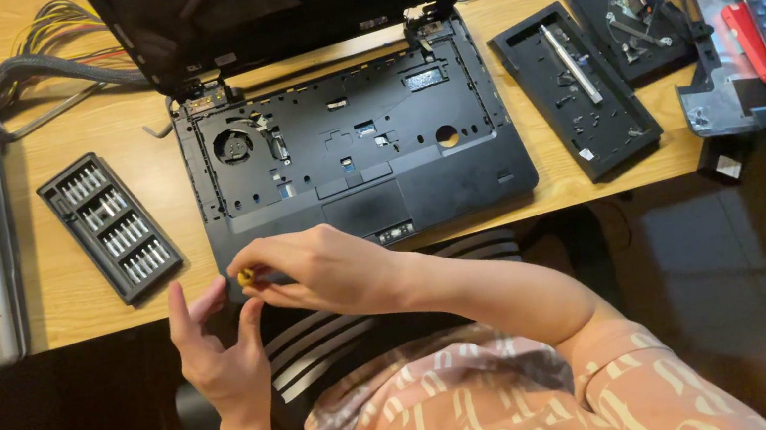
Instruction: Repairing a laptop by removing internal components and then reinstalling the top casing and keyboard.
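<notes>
Nearest, the left hand (221,353) has its fingers spread; the right hand (326,268) pinches a yellow-tipped screwdriver (247,277) at the stripped laptop's (352,139) near edge, bit case (110,226) left.

Pink short-sleeved shirt (pale letter-like print), perhaps striped below.

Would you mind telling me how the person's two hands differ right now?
The right hand is closed around a small yellow-tipped tool; the left hand is open, fingers spread, holding nothing. The right is palm-down, the left palm-up below it. Both are at the front edge of the opened laptop.
</notes>
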